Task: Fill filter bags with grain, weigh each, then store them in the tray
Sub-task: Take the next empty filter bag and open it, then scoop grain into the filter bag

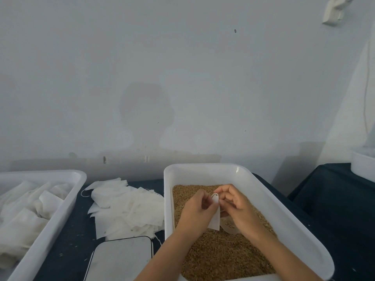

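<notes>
A white bin (263, 191) at the right holds brown grain (219, 254). Above the grain, my left hand (194, 213) and my right hand (237, 207) pinch the top of one white filter bag (215, 219), which hangs down between them. A white cup-like scoop (230, 228) lies in the grain just under my right hand, partly hidden. A heap of empty filter bags (125, 207) lies on the dark table left of the bin. The white tray (60, 211) at the far left holds several filled bags (26, 216). A flat white scale (121, 258) sits at the bottom centre.
The table top (69, 250) is dark, with a few stray grains. Another white container (363, 165) stands at the right edge on a second dark surface. A pale wall rises close behind the table.
</notes>
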A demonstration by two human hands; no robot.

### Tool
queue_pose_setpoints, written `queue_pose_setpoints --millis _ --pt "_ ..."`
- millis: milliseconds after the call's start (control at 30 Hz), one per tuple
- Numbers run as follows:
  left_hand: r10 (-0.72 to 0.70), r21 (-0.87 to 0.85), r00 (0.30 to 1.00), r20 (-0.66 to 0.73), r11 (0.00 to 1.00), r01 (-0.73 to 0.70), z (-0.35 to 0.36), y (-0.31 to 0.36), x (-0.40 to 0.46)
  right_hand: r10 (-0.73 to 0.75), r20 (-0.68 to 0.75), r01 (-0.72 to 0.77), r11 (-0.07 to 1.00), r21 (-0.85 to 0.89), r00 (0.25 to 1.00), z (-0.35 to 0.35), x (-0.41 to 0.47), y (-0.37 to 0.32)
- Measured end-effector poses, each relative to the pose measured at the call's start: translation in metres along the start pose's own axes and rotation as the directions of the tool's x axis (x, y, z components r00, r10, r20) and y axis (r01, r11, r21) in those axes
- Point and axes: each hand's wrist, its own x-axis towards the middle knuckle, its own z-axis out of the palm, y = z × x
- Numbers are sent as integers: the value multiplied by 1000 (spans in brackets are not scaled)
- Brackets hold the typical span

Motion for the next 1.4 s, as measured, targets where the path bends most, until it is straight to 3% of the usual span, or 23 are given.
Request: queue_pose_setpoints --millis 233,467,567,700,800,933,1033,1100,1167,1233,1267,1333,1400 --pt "23 48 999 27 999 -25 1 1 -4 19 -82 -24 998 -66 996 -2 2 3" --pt "79 288 997 -18 955 -70 3 -4 -2 37 -104 -52 988 -149 994 -2 3 3" --pt "198 368 979 -50 915 -166 4 -5 -2 48 -109 -68 980 -186 993 -2 2 5" --pt "314 503 949 -2 821 -271 5 -1 -3 156 -99 -166 981 -103 983 -2 3 6" --pt "320 582 946 50 760 -288 4 -2 -5 270 -90 -270 963 6 959 -4 3 6" --pt "284 718 938 200 609 -338 3 5 -10 413 -78 -396 903 169 908 -7 3 5" --pt "507 671 827 244 527 -521 3 16 -12 448 -107 -422 884 200 888 -9 5 7" --pt "566 632 773 288 494 -597 2 22 -14 417 -110 -404 906 124 902 -8 4 6" --pt "565 633 776 281 498 -593 2 21 -12 368 -124 -362 930 64 922 -9 2 5" --pt "532 678 817 223 517 -522 0 21 -12 294 -197 -307 951 -41 935 -11 2 7" --pt "470 690 864 181 565 -452 -1 20 -12 241 -250 -292 937 -191 938 -15 2 9" --pt "321 688 944 77 669 -283 -3 15 -10 195 -282 -328 754 -569 939 -22 0 14" --pt "219 688 975 -45 714 -129 -4 8 -8 351 -234 -396 516 -759 907 -30 -3 16"
